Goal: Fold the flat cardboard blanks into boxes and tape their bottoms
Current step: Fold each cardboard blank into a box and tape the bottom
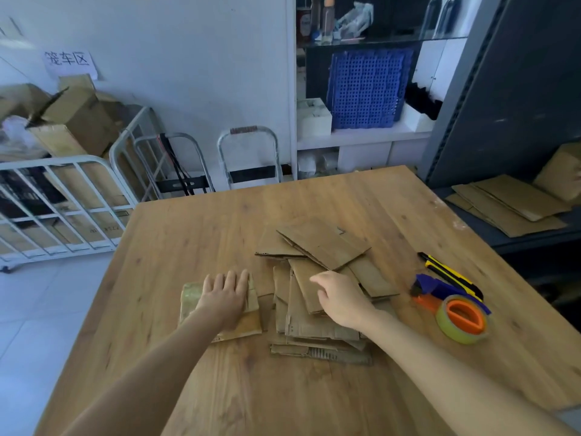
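Left hand (pixel 224 298) lies flat, fingers straight, on taped cardboard box (pixel 191 297), left of blank pile (pixel 323 243) mid-table. Right hand (pixel 341 300) rests on pile, fingers bent; grip unclear. Nearest blank (pixel 305 278) points away from person.

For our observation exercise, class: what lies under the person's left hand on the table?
The left hand rests flat on a small folded cardboard piece beside the pile of blanks. Its palm covers the piece's middle, so any tape there cannot be seen.
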